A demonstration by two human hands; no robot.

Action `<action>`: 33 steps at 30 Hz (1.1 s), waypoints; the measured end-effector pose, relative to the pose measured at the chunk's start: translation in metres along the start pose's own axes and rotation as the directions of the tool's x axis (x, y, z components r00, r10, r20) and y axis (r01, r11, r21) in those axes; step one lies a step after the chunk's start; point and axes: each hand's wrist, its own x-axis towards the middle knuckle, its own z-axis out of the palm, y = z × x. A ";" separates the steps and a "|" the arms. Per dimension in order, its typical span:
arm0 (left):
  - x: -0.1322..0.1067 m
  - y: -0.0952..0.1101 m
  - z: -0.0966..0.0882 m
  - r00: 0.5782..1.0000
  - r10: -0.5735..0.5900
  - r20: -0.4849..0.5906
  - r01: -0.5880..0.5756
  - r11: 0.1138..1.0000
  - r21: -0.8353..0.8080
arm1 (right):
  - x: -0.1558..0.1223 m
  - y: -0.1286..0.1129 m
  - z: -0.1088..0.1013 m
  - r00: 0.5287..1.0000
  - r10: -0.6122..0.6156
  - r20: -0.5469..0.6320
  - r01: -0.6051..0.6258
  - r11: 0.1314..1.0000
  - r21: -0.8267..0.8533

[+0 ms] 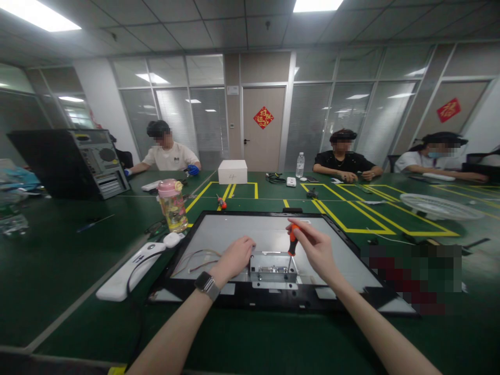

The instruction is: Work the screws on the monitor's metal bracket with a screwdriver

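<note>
A flat display panel (219, 229) with a black frame lies face down on the green table, its pale back upward. Over its lower middle sits a silver metal bracket (269, 263). My left hand (236, 259) is closed at the bracket's left end, steadying it; its fingertips are partly hidden. An orange and black screwdriver (292, 240) stands nearly upright, gripped by the fingers of my right hand (317, 250). Its shaft reaches down to the bracket's right part. Thin cables (199, 258) lie on the panel left of my left hand.
At left are a white power strip (130, 271), a pink-lidded bottle (172, 205) and a black computer case (62, 161). Behind the panel stand a white box (233, 172) and a water bottle (300, 165). Several people sit across the table. A white oval ring (441, 207) lies at right.
</note>
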 end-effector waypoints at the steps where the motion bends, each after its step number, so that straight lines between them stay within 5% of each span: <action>1: 0.000 0.000 0.000 1.000 0.000 0.001 0.000 1.000 0.002 | 0.000 0.000 0.000 1.000 0.024 0.001 -0.024 0.999 0.028; 9: 0.001 0.001 -0.001 1.000 0.000 0.009 0.000 1.000 0.012 | 0.007 -0.003 -0.005 0.928 0.221 0.300 -0.338 0.839 0.427; 14: 0.001 0.000 0.000 1.000 0.005 0.000 -0.005 1.000 0.012 | 0.006 -0.002 -0.003 0.928 0.251 0.277 -0.360 0.796 0.487; 21: 0.000 -0.001 0.001 1.000 0.008 -0.004 -0.008 1.000 0.008 | 0.005 0.005 -0.002 0.951 0.276 0.137 -0.309 0.867 0.392; 29: 0.000 0.000 0.000 1.000 0.011 -0.005 -0.011 1.000 0.000 | 0.004 0.001 -0.001 0.925 0.268 0.270 -0.370 0.801 0.471; 33: 0.000 0.000 0.000 1.000 0.006 0.000 -0.006 1.000 0.000 | 0.003 0.003 -0.001 0.940 0.253 0.231 -0.336 0.807 0.486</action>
